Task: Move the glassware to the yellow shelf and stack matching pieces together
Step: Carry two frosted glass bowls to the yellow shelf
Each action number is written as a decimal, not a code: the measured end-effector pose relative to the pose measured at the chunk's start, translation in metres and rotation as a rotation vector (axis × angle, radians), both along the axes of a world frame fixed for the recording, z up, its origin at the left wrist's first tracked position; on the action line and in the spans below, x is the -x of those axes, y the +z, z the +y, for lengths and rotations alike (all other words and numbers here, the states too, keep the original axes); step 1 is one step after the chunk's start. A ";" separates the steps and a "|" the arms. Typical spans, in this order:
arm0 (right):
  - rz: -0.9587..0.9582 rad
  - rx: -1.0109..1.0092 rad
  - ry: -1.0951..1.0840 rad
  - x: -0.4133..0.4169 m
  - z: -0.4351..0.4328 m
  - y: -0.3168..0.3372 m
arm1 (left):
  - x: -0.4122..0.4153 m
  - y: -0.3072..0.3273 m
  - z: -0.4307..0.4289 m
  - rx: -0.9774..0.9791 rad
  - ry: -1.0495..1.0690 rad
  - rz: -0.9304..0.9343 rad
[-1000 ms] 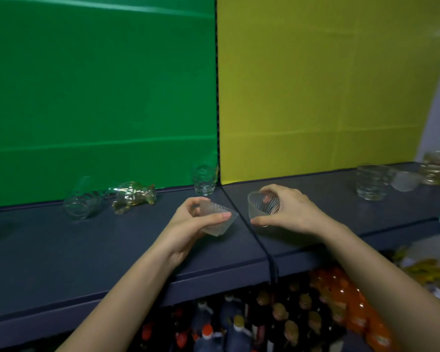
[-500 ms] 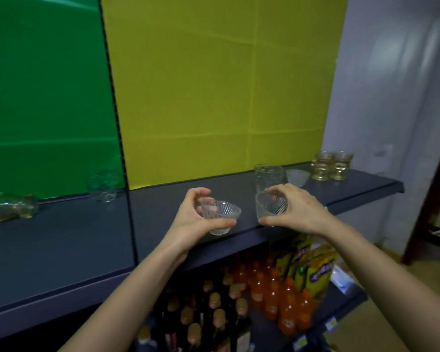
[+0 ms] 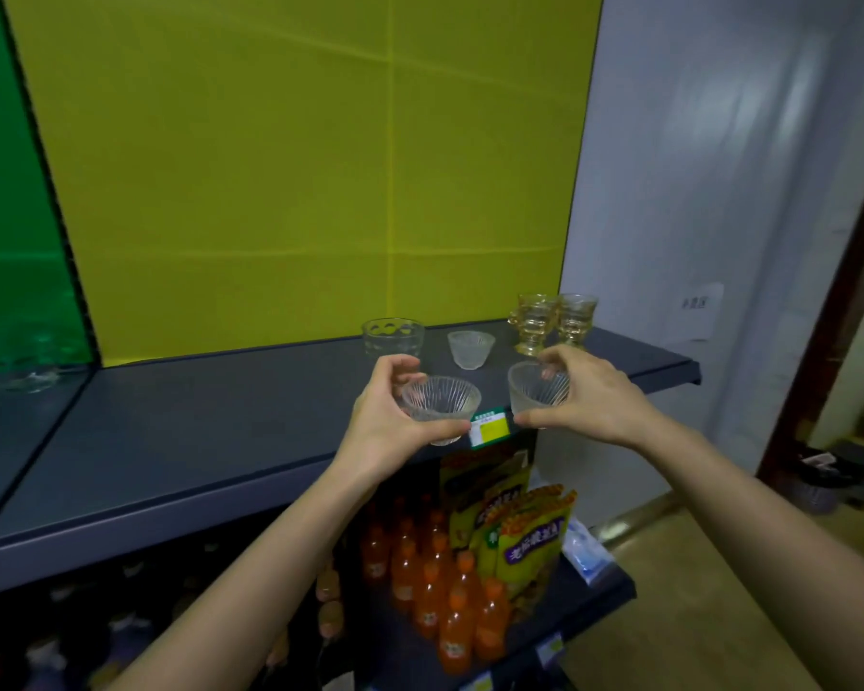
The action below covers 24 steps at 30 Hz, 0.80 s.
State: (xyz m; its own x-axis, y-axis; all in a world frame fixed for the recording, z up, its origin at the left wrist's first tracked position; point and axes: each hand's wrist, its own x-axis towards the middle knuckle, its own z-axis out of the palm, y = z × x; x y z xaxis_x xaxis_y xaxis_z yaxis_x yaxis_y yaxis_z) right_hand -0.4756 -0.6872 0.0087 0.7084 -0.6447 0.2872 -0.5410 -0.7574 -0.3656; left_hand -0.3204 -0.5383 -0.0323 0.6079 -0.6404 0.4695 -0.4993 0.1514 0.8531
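My left hand [image 3: 387, 421] grips a clear ribbed glass bowl [image 3: 440, 402], held upright over the front of the yellow-backed shelf [image 3: 210, 431]. My right hand [image 3: 587, 396] holds a matching ribbed glass bowl [image 3: 537, 389], tilted toward me. Further back on the shelf stand a clear dimpled tumbler [image 3: 392, 337], a frosted ribbed bowl [image 3: 471, 348] and two amber stemmed glasses [image 3: 552, 321], side by side near the right end.
A clear glass [image 3: 26, 374] lies blurred on the green-backed shelf at far left. A price tag [image 3: 490, 427] sits on the shelf's front edge. Below are orange soda bottles [image 3: 435, 586] and yellow snack bags [image 3: 525, 536]. A white wall stands to the right.
The view has swung right, from the green section to the yellow one. Both hands have carried their bowls to the right, close to the glassware standing at the shelf's right end.
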 end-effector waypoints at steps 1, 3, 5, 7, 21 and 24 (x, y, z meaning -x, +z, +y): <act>-0.005 -0.004 -0.002 0.001 -0.009 -0.001 | 0.001 0.001 -0.009 -0.017 0.018 -0.022; -0.017 -0.004 0.004 0.002 -0.025 -0.002 | 0.002 0.002 -0.027 -0.044 0.044 -0.055; -0.025 -0.005 0.010 0.000 -0.042 -0.002 | 0.001 0.002 -0.045 -0.058 0.069 -0.078; -0.026 -0.002 0.019 -0.005 -0.059 -0.003 | -0.003 0.002 -0.063 -0.073 0.104 -0.102; -0.016 -0.002 0.194 -0.066 -0.149 -0.019 | -0.037 -0.008 -0.144 -0.217 0.247 -0.220; -0.004 -0.010 0.229 -0.078 -0.160 -0.021 | -0.040 -0.009 -0.151 -0.247 0.261 -0.252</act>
